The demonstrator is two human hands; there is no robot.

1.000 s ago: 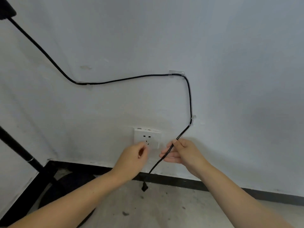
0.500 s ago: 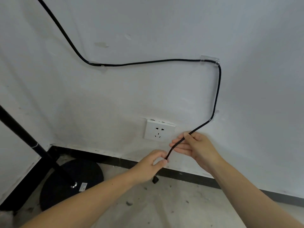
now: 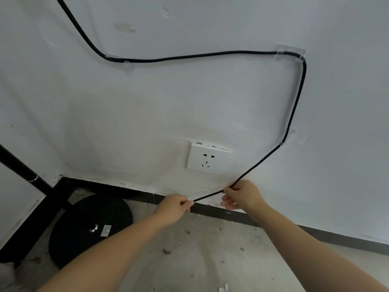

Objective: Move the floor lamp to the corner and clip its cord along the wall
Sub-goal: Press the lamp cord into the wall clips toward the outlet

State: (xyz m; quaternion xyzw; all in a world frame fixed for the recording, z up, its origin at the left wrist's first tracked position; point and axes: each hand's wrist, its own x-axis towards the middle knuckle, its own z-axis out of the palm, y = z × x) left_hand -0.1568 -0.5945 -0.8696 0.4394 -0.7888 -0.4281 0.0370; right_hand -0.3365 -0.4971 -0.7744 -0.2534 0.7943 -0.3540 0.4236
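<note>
Frankly, I cannot see the plug: my left hand (image 3: 174, 209) is clenched around the end of the cord (image 3: 210, 54), and whatever lies past the fist is hidden inside it. My right hand (image 3: 242, 197) pinches the same cord just beside it, at about 1 o'clock from the left, with a short taut stretch between the two. From there the cord climbs toward 1 o'clock to a small clear clip (image 3: 291, 137), turns up to a larger clip (image 3: 291, 52), then runs left through a third clip (image 3: 127, 62), which is hard to make out against the wall (image 3: 210, 102), before leaving the top edge. The socket (image 3: 207, 159) sits at 12 o'clock from my hands, unobstructed. The lamp pole (image 3: 31, 175) is cut off at the left edge; its round base (image 3: 84, 228) rests on the floor (image 3: 210, 260) by the corner, at 9 o'clock from my left hand.
</note>
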